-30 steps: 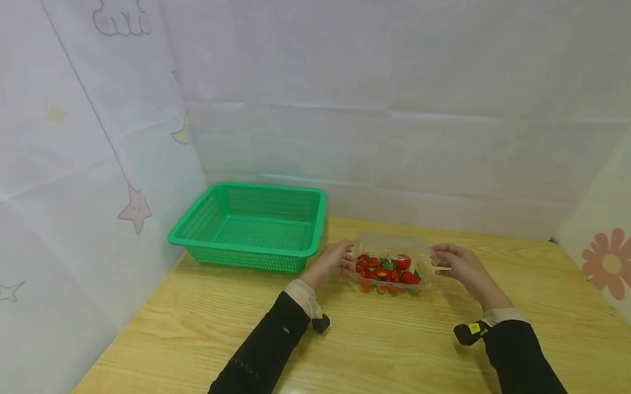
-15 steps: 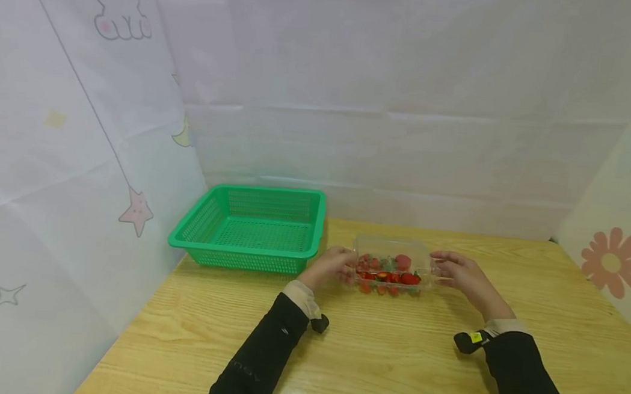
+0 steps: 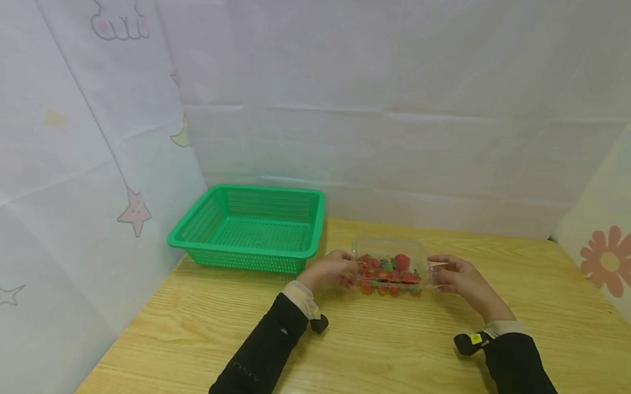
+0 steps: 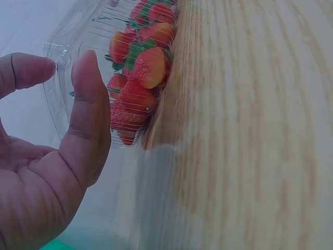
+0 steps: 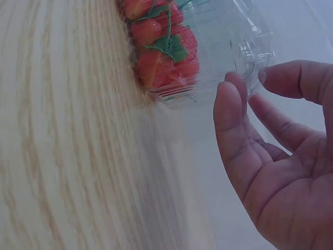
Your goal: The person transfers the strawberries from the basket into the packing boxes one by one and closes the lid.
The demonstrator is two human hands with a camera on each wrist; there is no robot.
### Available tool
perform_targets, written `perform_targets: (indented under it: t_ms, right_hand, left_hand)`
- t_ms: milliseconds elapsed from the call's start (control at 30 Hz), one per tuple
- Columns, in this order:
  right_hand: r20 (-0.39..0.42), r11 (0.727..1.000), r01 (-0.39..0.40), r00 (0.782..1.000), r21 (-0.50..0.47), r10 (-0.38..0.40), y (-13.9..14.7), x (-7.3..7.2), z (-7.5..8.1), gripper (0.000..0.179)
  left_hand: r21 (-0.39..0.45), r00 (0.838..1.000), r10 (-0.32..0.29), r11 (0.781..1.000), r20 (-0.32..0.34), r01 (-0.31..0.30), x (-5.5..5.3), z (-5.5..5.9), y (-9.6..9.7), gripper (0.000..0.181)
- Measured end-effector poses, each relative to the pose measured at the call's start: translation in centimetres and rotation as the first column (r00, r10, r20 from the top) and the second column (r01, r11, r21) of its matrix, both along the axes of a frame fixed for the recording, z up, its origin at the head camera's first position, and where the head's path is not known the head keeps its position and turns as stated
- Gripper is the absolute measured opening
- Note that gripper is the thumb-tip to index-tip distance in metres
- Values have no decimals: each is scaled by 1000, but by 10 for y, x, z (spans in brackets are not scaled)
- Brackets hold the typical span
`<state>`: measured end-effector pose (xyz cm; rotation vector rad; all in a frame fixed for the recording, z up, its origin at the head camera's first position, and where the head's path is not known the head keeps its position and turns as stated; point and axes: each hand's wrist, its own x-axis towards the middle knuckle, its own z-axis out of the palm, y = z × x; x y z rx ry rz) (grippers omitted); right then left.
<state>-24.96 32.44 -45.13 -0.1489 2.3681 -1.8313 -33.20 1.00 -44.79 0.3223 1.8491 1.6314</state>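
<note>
A clear plastic clamshell box [image 3: 388,247] of red strawberries [image 3: 402,262] lies on the wooden table, between the two hands. At its left end, the left hand [image 3: 335,269] pinches the box's rim between thumb and fingers; the left wrist view shows this rim [image 4: 58,52] between the fingertips. The right hand [image 3: 459,279] pinches the opposite end, fingertips at the rim tab in the right wrist view. Green leaves show among the strawberries [image 5: 156,67], behind the ribbed wall. Clear plastic covers the fruit from above.
An empty green plastic basket [image 3: 261,236] stands left of the box, near the left hand. Behind the wooden table [image 3: 381,358] hangs a pale cloth backdrop [image 3: 396,117], with printed cloth at both sides.
Both hands have come lower and closer onto the ends of the box, the fingers now at the rim. The clear lid's front edge has come down over the strawberries. The basket stays put.
</note>
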Motion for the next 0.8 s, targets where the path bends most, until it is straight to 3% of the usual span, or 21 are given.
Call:
perform_targets:
  t_ms: [300,567,800]
  right_hand:
    - [-2,998,-25,1000,-54,25,2,0,-2,58]
    - [11,998,-26,1000,-58,27,4,0,-5,60]
    - [14,998,-38,999,-56,38,3,-1,-3,60]
  left_hand:
    - [2,1000,-16,1000,-9,16,1,1,0,50]
    - [23,998,-57,998,-24,57,1,3,1,17]
    - [-39,999,-24,999,-34,22,1,4,2,51]
